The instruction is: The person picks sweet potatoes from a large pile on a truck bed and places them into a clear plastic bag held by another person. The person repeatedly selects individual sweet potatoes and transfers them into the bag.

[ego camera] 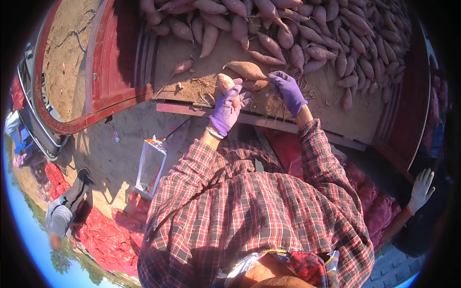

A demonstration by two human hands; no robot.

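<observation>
My left hand (230,104), in a purple-and-white work glove, is turned palm up around a pale sweet potato (225,82). The root's upper end shows above my fingers. My right hand (288,90), gloved the same way, has its fingertips closed at the thin end of a larger brownish sweet potato (246,70). Another sweet potato (255,85) lies just below that one, partly hidden by my hands. Both hands are over the dusty truck bed (324,102), close to its red edge (187,109).
A large heap of sweet potatoes (324,36) fills the far bed. One with a long root (183,67) lies apart. A red side gate (115,64) stands left. Red mesh sacks (104,237) and a bending person (66,212) are lower left. Another person's gloved hand (421,190) is at right.
</observation>
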